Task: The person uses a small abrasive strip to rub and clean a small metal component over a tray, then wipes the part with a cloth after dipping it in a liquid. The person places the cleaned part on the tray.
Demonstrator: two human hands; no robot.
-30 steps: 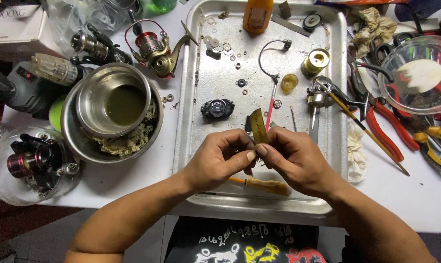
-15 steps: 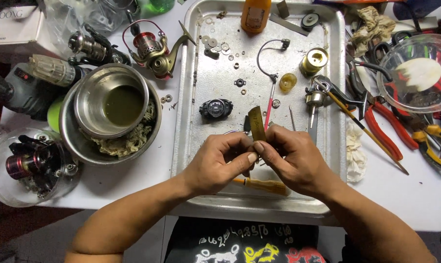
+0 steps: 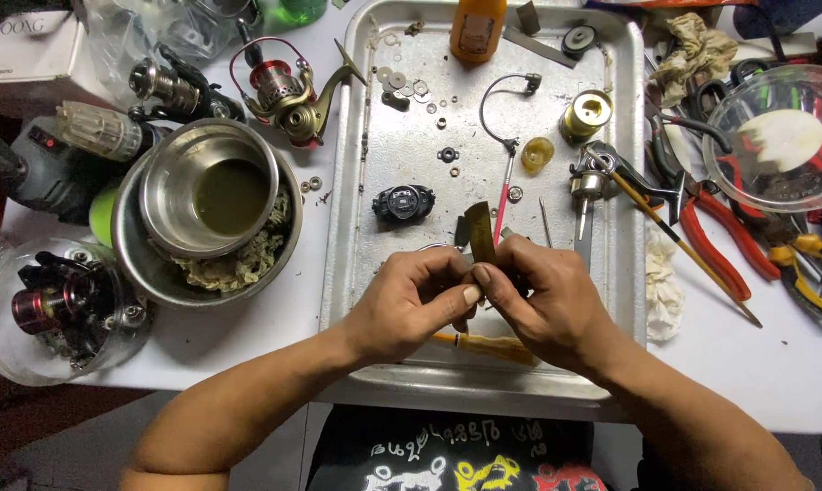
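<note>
My left hand (image 3: 417, 300) and my right hand (image 3: 545, 298) meet over the near half of a metal tray (image 3: 361, 227). Both pinch a small olive-gold reel part (image 3: 480, 232) that sticks up between the fingertips. What lies inside the fingers is hidden. Under the hands rests an orange-handled tool (image 3: 483, 345). On the tray beyond lie a black reel body (image 3: 403, 202), a bail wire (image 3: 500, 105), a gold spool (image 3: 586, 114), a yellow ring (image 3: 538, 153) and several small washers.
Left of the tray stand nested steel bowls (image 3: 206, 205) holding dark liquid and a rag, a gold and red spinning reel (image 3: 288, 91) and a plastic tub with a reel (image 3: 61, 309). Right lie red-handled pliers (image 3: 711, 236), a thin brush (image 3: 679, 241) and a clear bowl (image 3: 783, 136).
Both hands have stayed over the tray, with only slight shifts of the fingers around the olive-gold part.
</note>
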